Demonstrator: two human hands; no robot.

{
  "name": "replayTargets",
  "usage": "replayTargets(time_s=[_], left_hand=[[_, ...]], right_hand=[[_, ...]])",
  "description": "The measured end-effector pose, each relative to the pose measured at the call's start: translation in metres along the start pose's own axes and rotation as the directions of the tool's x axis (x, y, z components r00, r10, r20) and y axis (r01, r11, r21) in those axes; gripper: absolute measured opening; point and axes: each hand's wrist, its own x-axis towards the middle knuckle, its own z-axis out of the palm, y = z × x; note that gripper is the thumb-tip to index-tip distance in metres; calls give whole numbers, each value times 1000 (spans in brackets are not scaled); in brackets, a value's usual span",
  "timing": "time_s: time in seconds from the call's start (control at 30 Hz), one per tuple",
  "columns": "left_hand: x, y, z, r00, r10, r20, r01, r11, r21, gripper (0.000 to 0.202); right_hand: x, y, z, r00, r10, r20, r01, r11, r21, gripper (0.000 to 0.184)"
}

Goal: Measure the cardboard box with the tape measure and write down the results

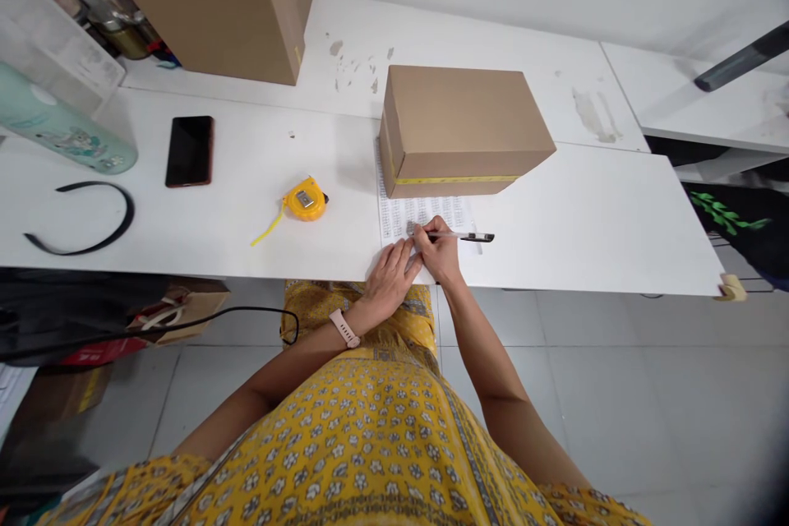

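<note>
Printed sheet (pixel 425 214) partly under the box (pixel 462 127), print illegible

A packing or stockroom office: cardboard boxes (pixel 215 0), tape measure (pixel 304 200) and printed list (pixel 425 214) on white tables (pixel 585 214).

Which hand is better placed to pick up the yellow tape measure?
Left, probably. The left hand lies flat on the sheet, nearer the tape measure; the right hand grips a pen.
</note>
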Motion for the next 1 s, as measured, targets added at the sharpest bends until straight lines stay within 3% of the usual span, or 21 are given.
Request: replayTargets(time_s=[1.0], left_hand=[[1, 0, -1, 1000, -11, 20, 12, 999, -30, 50]], right_hand=[[1, 1, -1, 1000, -13, -21, 12, 999, -35, 33]])
